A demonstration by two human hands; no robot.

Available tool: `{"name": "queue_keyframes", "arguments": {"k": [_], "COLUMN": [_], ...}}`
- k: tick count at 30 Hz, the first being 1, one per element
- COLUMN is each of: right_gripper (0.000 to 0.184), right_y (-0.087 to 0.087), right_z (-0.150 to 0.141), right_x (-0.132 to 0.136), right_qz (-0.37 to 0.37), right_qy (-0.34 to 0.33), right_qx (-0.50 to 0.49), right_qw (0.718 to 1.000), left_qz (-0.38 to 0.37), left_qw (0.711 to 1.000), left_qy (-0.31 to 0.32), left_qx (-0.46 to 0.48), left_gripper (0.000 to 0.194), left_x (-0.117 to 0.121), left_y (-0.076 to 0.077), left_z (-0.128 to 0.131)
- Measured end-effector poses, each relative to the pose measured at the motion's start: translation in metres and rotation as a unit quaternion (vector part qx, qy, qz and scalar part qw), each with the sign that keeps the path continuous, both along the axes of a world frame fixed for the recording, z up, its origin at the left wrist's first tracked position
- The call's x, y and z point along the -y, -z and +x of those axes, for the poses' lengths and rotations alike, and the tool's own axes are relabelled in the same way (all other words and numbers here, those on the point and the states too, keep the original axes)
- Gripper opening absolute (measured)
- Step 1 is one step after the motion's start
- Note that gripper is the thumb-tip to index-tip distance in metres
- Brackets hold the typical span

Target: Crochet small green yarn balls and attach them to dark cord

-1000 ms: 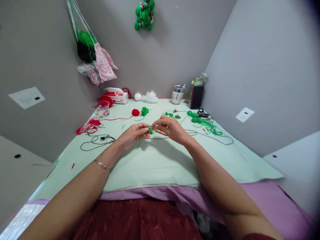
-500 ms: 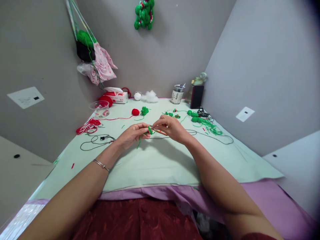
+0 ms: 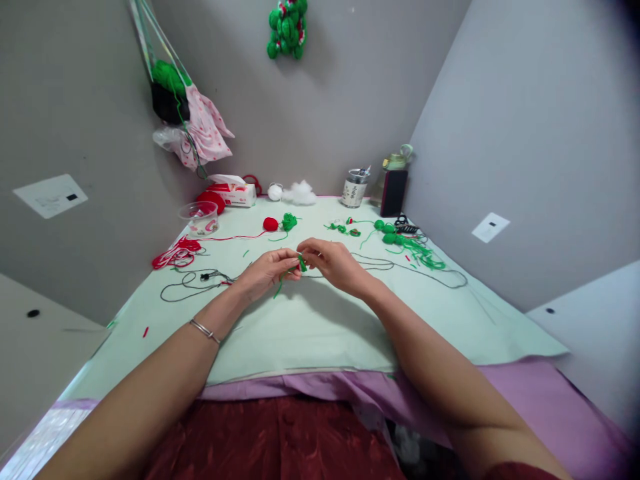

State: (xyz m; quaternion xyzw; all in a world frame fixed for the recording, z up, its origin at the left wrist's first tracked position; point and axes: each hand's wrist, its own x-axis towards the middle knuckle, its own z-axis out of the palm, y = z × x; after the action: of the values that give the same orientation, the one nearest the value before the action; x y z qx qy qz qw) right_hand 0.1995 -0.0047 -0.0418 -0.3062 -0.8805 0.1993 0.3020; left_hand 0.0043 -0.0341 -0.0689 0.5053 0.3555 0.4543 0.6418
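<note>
Over the middle of the table, my left hand (image 3: 270,272) pinches a small green crocheted piece (image 3: 302,264) between thumb and fingers. A green yarn tail (image 3: 278,289) hangs below those fingers. My right hand (image 3: 330,261) is closed with its fingertips against the right side of the piece. The orange-handled crochet hook seen in it half a second ago is now hidden behind the fingers and does not show on the table. Beyond the hands lie a red yarn ball (image 3: 271,224) and a green yarn bundle (image 3: 289,221).
Small green pieces (image 3: 342,229), green balls with loose yarn (image 3: 390,233) and black scissors (image 3: 401,222) lie at the right. A dark cord (image 3: 425,270) crosses the table. Red yarn (image 3: 177,255), a clear tub (image 3: 200,219) and a tissue box (image 3: 240,195) stand left.
My right hand has shifted slightly left and turned, its fingers closing in on the green piece. The hook's orange handle has gone out of sight. My left hand keeps its pinch.
</note>
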Motion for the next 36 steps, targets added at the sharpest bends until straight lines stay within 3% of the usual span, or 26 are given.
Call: {"name": "queue_keyframes", "arguments": {"k": [4, 8, 11, 13, 16, 18, 22, 24, 27, 31, 33, 36], "right_gripper": [0.020, 0.020, 0.020, 0.018, 0.024, 0.030, 0.032, 0.029, 0.025, 0.023, 0.018, 0.008], "right_y": [0.004, 0.006, 0.001, -0.006, -0.018, -0.027, -0.041, -0.044, -0.043, -0.035, -0.030, -0.022], "right_z": [-0.006, -0.010, -0.013, -0.014, -0.010, 0.002, 0.037, 0.051, 0.054, 0.034, 0.025, 0.019], "right_x": [0.008, 0.012, 0.016, 0.018, 0.015, 0.007, -0.020, -0.031, -0.034, -0.019, -0.013, -0.010], "right_qz": [0.117, 0.169, 0.141, 0.031, -0.194, -0.257, -0.139, -0.106, -0.146, -0.194, -0.166, -0.053], "right_qy": [0.017, 0.057, 0.049, 0.019, -0.040, -0.049, 0.057, 0.094, 0.085, 0.022, 0.006, 0.025], "right_qx": [0.101, 0.136, -0.014, -0.151, -0.263, -0.312, -0.490, -0.527, -0.492, -0.337, -0.241, -0.126], "right_qw": [0.988, 0.974, 0.989, 0.988, 0.944, 0.913, 0.858, 0.838, 0.854, 0.921, 0.956, 0.990], "left_qz": [-0.004, -0.001, 0.004, -0.005, -0.022, -0.020, -0.004, -0.003, -0.004, 0.006, 0.010, 0.010], "left_qw": [0.999, 0.999, 0.998, 0.997, 0.996, 0.996, 0.995, 0.996, 0.999, 1.000, 1.000, 1.000], "left_qy": [-0.033, -0.032, -0.038, -0.044, -0.041, -0.040, -0.038, -0.027, -0.011, 0.004, 0.009, 0.009], "left_qx": [-0.019, -0.040, -0.054, -0.066, -0.076, -0.078, -0.087, -0.081, -0.051, -0.014, -0.005, 0.006], "left_gripper": [0.027, 0.028, 0.024, 0.023, 0.024, 0.023, 0.020, 0.021, 0.026, 0.031, 0.029, 0.028], "left_x": [-0.002, -0.002, -0.001, 0.000, 0.000, 0.000, -0.001, -0.001, -0.001, -0.002, -0.002, -0.003], "left_y": [0.004, 0.006, 0.005, 0.004, 0.004, 0.004, 0.004, 0.004, 0.005, 0.006, 0.005, 0.004], "left_z": [0.001, 0.002, 0.002, 0.003, 0.004, 0.003, 0.001, 0.000, 0.000, -0.001, -0.001, -0.001]}}
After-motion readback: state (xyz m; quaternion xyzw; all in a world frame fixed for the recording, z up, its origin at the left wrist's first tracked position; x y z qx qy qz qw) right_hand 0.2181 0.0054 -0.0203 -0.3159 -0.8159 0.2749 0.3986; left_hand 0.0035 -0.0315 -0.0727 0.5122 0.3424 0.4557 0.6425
